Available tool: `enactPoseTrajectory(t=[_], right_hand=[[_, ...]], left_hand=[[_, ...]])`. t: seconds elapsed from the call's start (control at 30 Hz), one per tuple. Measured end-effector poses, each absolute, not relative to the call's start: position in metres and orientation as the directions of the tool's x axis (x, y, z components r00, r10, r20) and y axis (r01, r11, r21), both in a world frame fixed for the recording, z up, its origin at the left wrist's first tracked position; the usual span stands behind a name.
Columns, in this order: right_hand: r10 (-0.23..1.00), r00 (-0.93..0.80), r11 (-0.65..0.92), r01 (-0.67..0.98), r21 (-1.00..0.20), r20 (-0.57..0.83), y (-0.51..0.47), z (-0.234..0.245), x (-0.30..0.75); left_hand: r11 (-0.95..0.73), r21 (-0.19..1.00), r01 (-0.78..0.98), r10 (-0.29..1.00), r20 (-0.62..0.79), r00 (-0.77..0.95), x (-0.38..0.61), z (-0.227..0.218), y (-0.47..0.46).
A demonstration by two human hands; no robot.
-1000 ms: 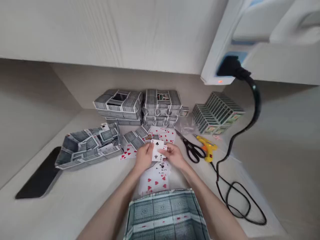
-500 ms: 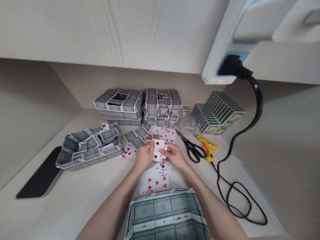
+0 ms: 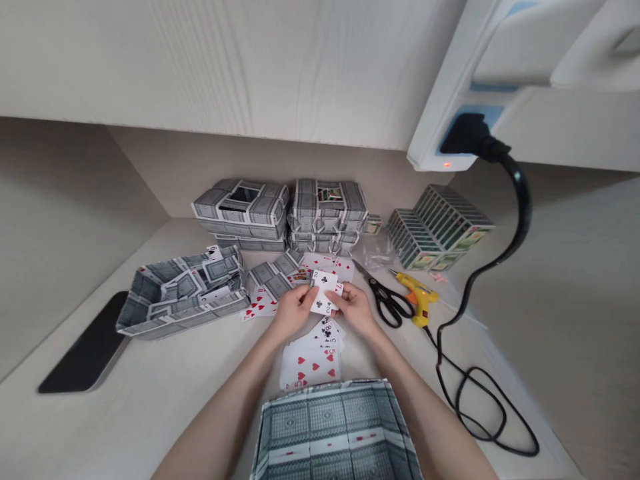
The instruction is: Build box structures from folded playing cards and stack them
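Observation:
My left hand [image 3: 293, 311] and my right hand [image 3: 354, 307] meet over the middle of the table, both closed on a few playing cards [image 3: 323, 293] held face up, a two of clubs on top. Under my wrists lies a loose spread of face-up cards [image 3: 311, 361] with red hearts showing. More cards [image 3: 260, 307] lie scattered just left of my left hand. An open box made of card backs [image 3: 334, 430] stands nearest to me, between my forearms.
A second card-back tray [image 3: 183, 293] sits at the left, a black phone [image 3: 83, 343] beyond it. Stacked card-back boxes [image 3: 280, 213] line the back wall. Packs [image 3: 435, 227], scissors [image 3: 385, 300], a yellow glue gun [image 3: 417, 297] and its black cable [image 3: 475, 400] lie at the right.
Both hands with the held cards have shifted slightly up and to the right. The cards have tilted a little in my fingers.

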State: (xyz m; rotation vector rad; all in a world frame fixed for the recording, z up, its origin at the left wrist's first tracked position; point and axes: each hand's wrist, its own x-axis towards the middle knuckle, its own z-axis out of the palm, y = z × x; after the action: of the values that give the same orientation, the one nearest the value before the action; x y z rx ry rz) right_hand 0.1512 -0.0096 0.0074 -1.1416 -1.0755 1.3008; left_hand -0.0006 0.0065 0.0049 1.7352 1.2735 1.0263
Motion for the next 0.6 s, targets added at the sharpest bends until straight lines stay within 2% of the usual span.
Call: enactPoseTrajectory(t=[0.13,0.27,0.4,0.6], right_hand=[[1.000,0.004,-0.019,-0.185,-0.983,-0.020,-0.0083,0.0082,0.1536],[0.997,-0.069,-0.042,-0.256,-0.966,-0.025,-0.0072,0.0092,0.1567],[0.992,-0.119,-0.063,-0.241,-0.968,-0.034,-0.0080,0.0085,0.1577],[0.996,-0.086,-0.050,-0.222,-0.974,-0.031,-0.0074,0.0056,0.1577]], left_hand=[[-0.222,0.913,0.342,0.971,0.173,0.168,0.0006,0.0048,0.0079],[-0.206,0.893,0.400,0.978,0.176,0.111,0.0020,0.0036,0.0083],[-0.225,0.853,0.472,0.974,0.202,0.099,0.0029,0.0041,0.0079],[-0.247,0.826,0.506,0.969,0.222,0.111,0.0026,0.0037,0.0066]])
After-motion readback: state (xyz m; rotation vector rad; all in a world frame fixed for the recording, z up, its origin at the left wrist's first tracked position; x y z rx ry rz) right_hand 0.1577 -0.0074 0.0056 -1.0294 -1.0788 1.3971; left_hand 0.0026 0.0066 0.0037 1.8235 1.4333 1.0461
